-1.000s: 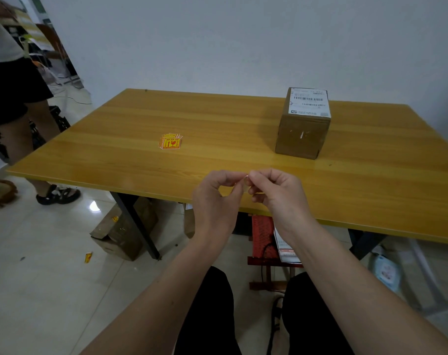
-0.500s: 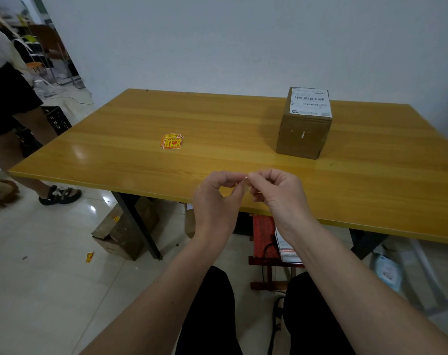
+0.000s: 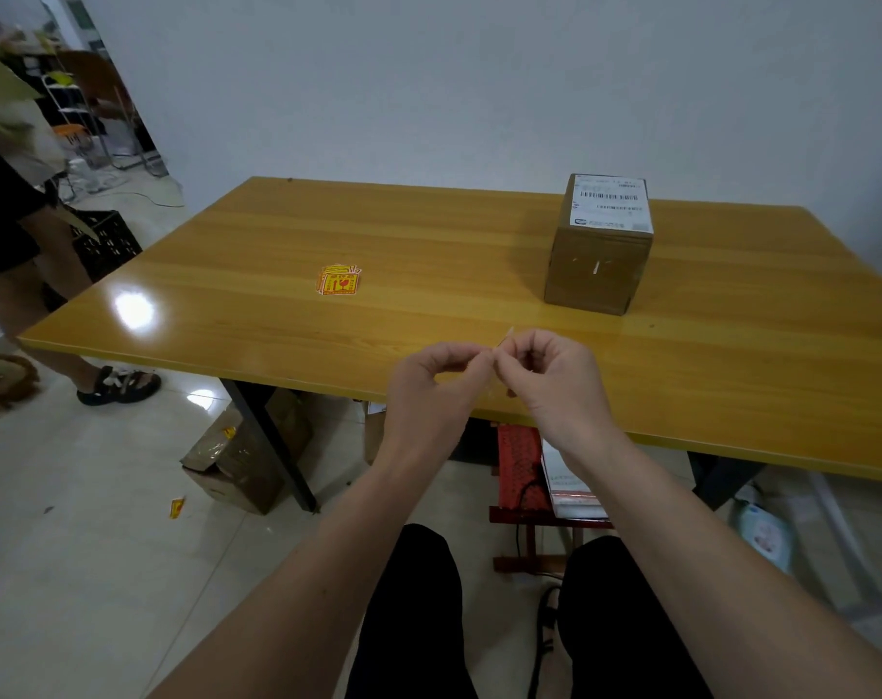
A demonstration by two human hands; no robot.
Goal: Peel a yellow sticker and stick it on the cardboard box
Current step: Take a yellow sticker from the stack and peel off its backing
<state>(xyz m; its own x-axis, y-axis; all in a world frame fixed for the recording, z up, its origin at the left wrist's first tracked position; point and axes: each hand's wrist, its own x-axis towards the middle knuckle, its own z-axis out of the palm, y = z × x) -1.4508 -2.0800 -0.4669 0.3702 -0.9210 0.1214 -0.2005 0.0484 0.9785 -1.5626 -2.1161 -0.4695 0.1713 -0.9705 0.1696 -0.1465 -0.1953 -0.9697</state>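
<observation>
Cardboard box [image 3: 599, 254] — one is counted, the largest of the task's things. It stands upright toward the far right of the wooden surface [image 3: 429, 244], well apart from both hands, with one white shipping label on its top and a plain brown face turned this way. It is judged light but stiff, so a sticker could be pressed against it without the side giving much; steadying it may be needed if it slides on the glossy top.

A small stack of yellow stickers [image 3: 338, 280] lies left of the middle of the surface, fanned slightly; how many sheets are in it cannot be counted, though more than one edge is seen.

Two hands are held together at the near edge. The left hand [image 3: 431, 383] and the right hand [image 3: 555, 378] are each pinched narrow, thumb against forefinger, and their tips meet on one thin sticker [image 3: 504, 340], of which only a pale sliver is seen poking up between them. Whether its backing is already parted cannot be told.

The sticker is judged nearly weightless, floppy and tacky on one side — prone to curling onto itself or onto skin. It is best taken at a corner, held by its very edge, with the glued face kept off the fingers.
</observation>
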